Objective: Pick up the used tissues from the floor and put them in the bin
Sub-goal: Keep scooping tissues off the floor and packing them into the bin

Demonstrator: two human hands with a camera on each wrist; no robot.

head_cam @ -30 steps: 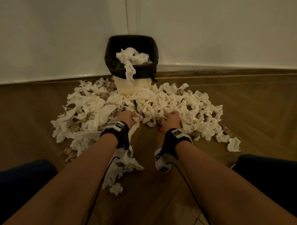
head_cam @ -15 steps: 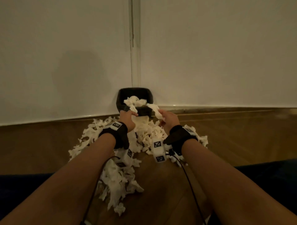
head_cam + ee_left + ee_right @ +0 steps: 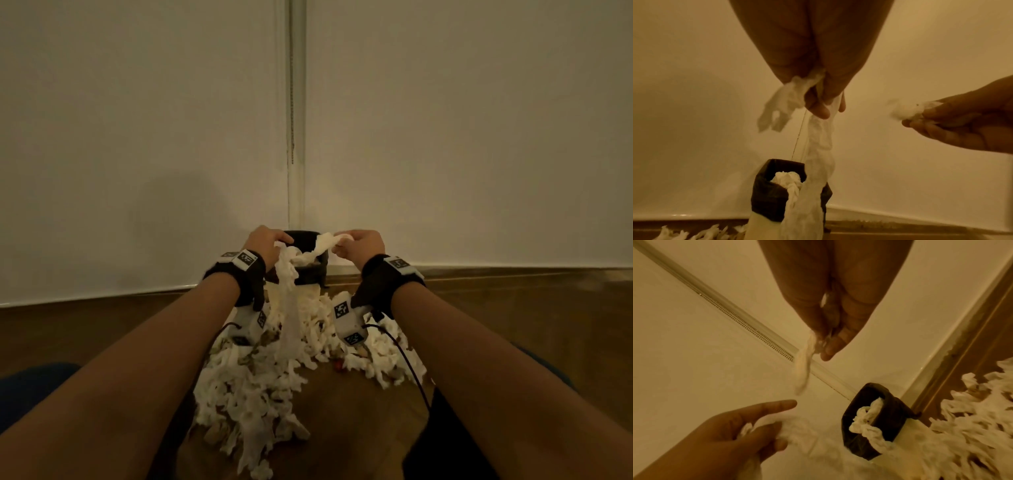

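My left hand (image 3: 270,245) is raised in front of the bin (image 3: 310,274) and pinches a long white tissue (image 3: 287,308) that hangs down in front of it; in the left wrist view the same tissue (image 3: 821,142) trails from my fingers past the black-lined bin (image 3: 768,193). My right hand (image 3: 356,246) is held level with it and grips a smaller crumpled tissue (image 3: 323,245), seen dangling (image 3: 803,368) in the right wrist view. The bin (image 3: 859,446) holds tissues, one draped over its rim. A heap of used tissues (image 3: 260,394) covers the wooden floor below my arms.
The bin stands in a corner of white walls, where a vertical strip (image 3: 296,137) runs up. More tissues (image 3: 380,349) lie to the right of the bin. Bare wooden floor (image 3: 342,428) shows between my forearms. A small red object (image 3: 338,366) lies by the heap.
Both hands rose from the heap on the floor with tissues and now hold them up at the bin. The head view tilted upward, so the wall fills most of it.
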